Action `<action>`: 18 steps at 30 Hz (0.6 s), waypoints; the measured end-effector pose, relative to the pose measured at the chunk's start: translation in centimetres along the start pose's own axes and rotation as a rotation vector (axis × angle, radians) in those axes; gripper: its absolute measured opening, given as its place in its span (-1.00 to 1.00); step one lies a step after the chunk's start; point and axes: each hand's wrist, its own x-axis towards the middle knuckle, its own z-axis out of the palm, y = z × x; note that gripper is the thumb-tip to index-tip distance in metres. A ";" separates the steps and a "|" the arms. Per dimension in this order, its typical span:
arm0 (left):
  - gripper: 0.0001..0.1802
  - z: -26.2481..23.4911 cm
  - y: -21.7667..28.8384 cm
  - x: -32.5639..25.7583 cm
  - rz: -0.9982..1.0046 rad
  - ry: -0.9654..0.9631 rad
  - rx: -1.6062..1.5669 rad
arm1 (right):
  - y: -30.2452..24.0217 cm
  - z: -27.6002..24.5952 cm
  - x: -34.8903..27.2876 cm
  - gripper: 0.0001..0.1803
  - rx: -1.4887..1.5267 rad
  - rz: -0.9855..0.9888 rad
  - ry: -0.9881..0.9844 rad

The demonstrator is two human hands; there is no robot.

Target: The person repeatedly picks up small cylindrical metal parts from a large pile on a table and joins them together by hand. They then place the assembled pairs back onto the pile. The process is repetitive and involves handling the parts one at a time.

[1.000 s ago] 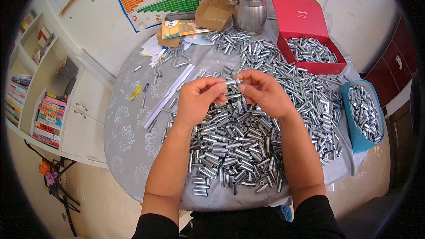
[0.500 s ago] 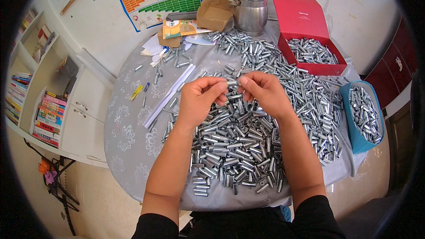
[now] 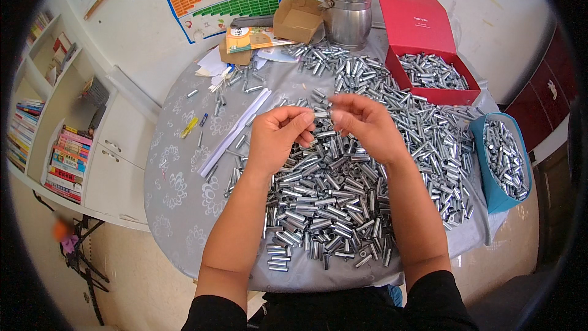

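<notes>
Grey patterned cloth covers the round table [image 3: 177, 190], which fills most of the view. Across it spreads a broad heap of short metal tubes [image 3: 331, 202], thickest under my forearms and running up toward the back. Behind the heap stands an open red box [image 3: 422, 24] with more tubes inside; at the right edge sits a blue tub [image 3: 484, 165], also full of them. A steel pot [image 3: 347, 12] and an open cardboard box [image 3: 297, 17] are at the far rim, a white strip [image 3: 236, 132] lies slantwise on the left. My left hand [image 3: 275, 141] and right hand [image 3: 364, 125] meet above the heap, fingers pinched narrow. Between the fingertips of both I hold one small tube [image 3: 321, 114], level, clear of the pile.
</notes>
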 end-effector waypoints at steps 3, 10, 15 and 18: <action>-0.79 0.1 -0.1 0.0 0.010 -0.013 -0.005 | 0.9 -1.1 0.4 -0.75 -0.086 0.097 -0.076; -0.79 0.0 -0.1 0.0 0.005 -0.014 0.005 | 0.7 -0.8 0.4 -0.76 -0.062 0.104 -0.068; -0.78 0.0 0.0 0.0 0.007 -0.012 -0.012 | 0.1 0.3 0.0 -0.74 0.032 -0.028 0.017; -0.78 0.1 0.0 0.0 0.007 -0.015 -0.011 | 1.1 -1.0 0.6 -0.73 -0.117 0.161 -0.098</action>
